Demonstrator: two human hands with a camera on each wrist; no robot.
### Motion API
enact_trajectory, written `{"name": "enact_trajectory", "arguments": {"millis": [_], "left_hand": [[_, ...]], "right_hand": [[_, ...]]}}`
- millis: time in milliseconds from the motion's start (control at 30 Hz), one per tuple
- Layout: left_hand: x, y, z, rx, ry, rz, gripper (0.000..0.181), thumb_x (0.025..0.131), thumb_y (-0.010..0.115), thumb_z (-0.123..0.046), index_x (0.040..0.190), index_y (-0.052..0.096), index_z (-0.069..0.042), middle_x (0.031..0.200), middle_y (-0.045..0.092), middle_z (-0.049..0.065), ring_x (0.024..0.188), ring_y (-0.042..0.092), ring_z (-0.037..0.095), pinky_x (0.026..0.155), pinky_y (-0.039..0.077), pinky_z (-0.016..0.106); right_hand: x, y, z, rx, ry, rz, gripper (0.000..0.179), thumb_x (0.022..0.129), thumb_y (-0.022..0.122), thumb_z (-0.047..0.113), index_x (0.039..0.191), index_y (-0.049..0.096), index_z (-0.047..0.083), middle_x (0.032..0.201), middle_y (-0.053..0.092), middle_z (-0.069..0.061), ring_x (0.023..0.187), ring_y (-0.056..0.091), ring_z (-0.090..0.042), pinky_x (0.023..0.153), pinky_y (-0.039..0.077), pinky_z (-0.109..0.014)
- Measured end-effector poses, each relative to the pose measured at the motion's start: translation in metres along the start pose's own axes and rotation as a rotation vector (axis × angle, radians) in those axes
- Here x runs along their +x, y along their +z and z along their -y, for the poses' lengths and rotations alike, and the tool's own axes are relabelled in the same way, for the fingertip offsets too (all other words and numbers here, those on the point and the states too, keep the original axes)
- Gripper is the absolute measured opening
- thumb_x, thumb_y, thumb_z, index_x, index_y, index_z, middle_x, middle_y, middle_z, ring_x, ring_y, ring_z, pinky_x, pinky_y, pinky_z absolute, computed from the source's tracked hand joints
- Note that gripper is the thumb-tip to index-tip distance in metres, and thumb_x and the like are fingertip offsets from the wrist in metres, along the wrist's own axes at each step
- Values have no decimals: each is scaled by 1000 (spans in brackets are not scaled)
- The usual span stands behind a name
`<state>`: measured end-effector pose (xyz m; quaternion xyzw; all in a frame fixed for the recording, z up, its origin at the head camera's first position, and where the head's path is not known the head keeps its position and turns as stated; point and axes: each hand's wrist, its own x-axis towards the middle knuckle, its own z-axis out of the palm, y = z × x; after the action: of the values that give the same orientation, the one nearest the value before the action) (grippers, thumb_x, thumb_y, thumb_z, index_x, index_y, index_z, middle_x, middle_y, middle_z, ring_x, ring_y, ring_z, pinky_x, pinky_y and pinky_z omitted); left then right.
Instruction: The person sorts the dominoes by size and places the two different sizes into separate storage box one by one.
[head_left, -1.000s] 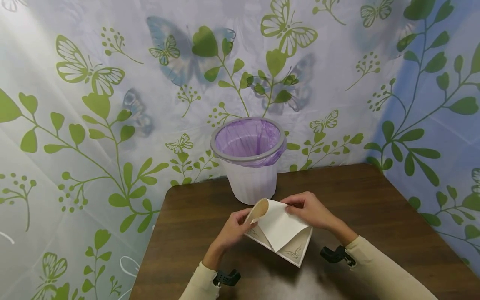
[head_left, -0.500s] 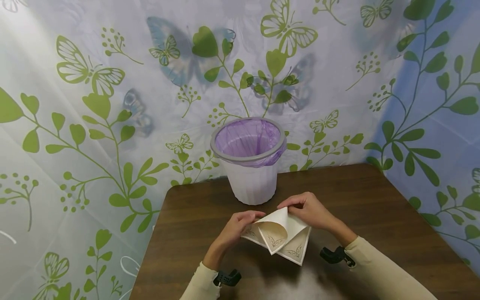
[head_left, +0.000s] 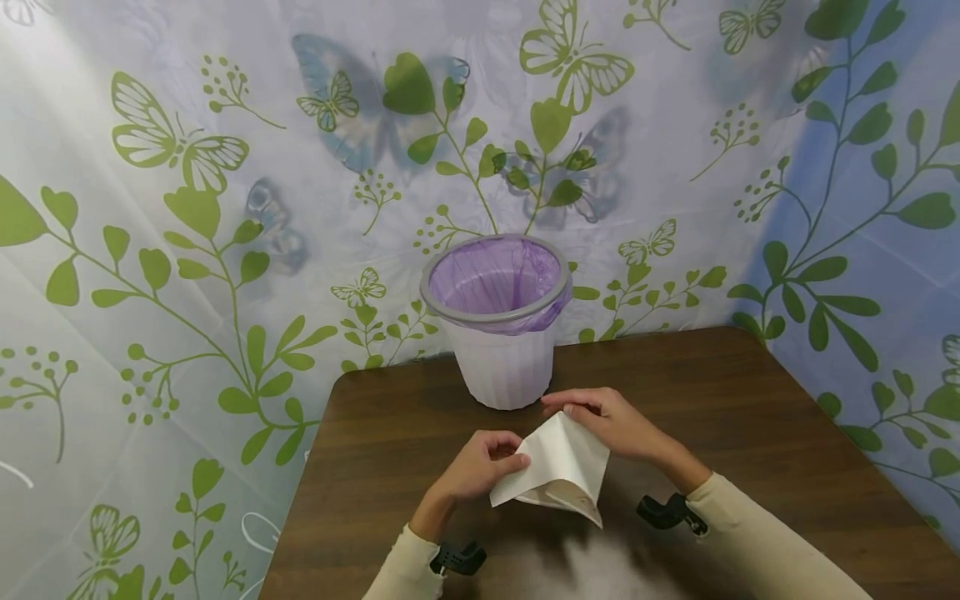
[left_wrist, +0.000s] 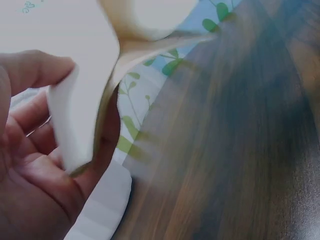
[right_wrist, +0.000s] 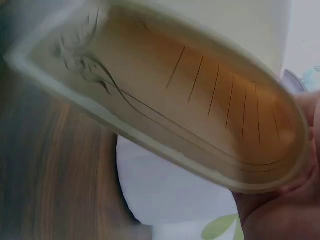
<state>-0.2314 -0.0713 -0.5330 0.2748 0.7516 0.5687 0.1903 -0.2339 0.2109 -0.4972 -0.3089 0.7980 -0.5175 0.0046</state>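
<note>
A cream sheet of letter paper (head_left: 553, 457) is held folded over the table, its plain back facing up in the head view. My left hand (head_left: 477, 468) pinches the left side, thumb on top and fingers beneath; in the left wrist view the thumb (left_wrist: 42, 70) presses on a folded flap. At the far corner, my right hand (head_left: 609, 423) holds the sheet between thumb and fingers, the index finger stretched out. The right wrist view looks into the curled fold of the paper (right_wrist: 165, 110), showing ruled lines and a scroll ornament in one corner.
Just beyond the hands stands a white waste bin (head_left: 504, 367) with a grey rim and a purple liner bag (head_left: 491, 279). The brown wooden table (head_left: 675, 367) ends against a curtain (head_left: 360, 208) printed with green leaves and butterflies. Black wrist mounts (head_left: 459, 558) sit at both sleeves.
The sheet's patterned front corner has been folded over, so the plain back now covers most of it. My left hand has shifted slightly, its thumb now on the paper's left side.
</note>
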Motion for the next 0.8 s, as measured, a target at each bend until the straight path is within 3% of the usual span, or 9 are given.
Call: {"name": "enact_trajectory", "arguments": {"millis": [167, 300, 433, 533, 700, 800], "left_hand": [[0, -2, 0, -1, 1, -105, 13, 92, 72, -23, 97, 74, -12, 86, 72, 3, 68, 67, 11, 57, 55, 27], [1, 0, 0, -29, -13, -109, 13, 92, 71, -22, 99, 74, -11, 86, 73, 3, 69, 68, 11, 59, 56, 27], [3, 2, 0, -48, -1, -76, 14, 95, 68, -20, 102, 73, -10, 88, 71, 0, 71, 67, 8, 61, 56, 25], [3, 3, 0, -83, 19, -27, 17, 96, 66, -19, 108, 72, -8, 93, 71, 3, 75, 68, 11, 67, 60, 35], [2, 4, 0, -239, 50, 89, 25, 101, 61, -15, 117, 65, 3, 99, 70, 27, 81, 71, 38, 76, 57, 62], [3, 6, 0, -289, 41, 124, 31, 103, 57, -18, 123, 62, 4, 105, 70, 24, 87, 72, 35, 78, 59, 54]], "right_hand": [[-1, -3, 0, -21, 105, -35, 30, 105, 53, 30, 134, 62, 27, 122, 71, 0, 95, 70, -14, 70, 58, -31], [-1, -1, -3, -69, 74, -76, 24, 102, 60, 29, 123, 69, 24, 115, 72, 2, 93, 70, -13, 74, 58, -30], [2, 3, 1, -169, 81, -174, 14, 98, 64, 37, 106, 73, 31, 98, 73, 12, 80, 67, -9, 68, 56, -27], [4, 7, 5, -248, 102, -211, 12, 96, 66, 42, 101, 74, 34, 92, 71, 17, 74, 64, -6, 64, 54, -25], [3, 14, 4, -295, 40, -185, 7, 92, 73, 37, 98, 74, 33, 89, 69, 19, 75, 64, -3, 66, 55, -24], [3, 18, 3, -297, 12, -154, 5, 92, 73, 35, 95, 72, 31, 88, 68, 19, 76, 64, -2, 67, 55, -25]]}}
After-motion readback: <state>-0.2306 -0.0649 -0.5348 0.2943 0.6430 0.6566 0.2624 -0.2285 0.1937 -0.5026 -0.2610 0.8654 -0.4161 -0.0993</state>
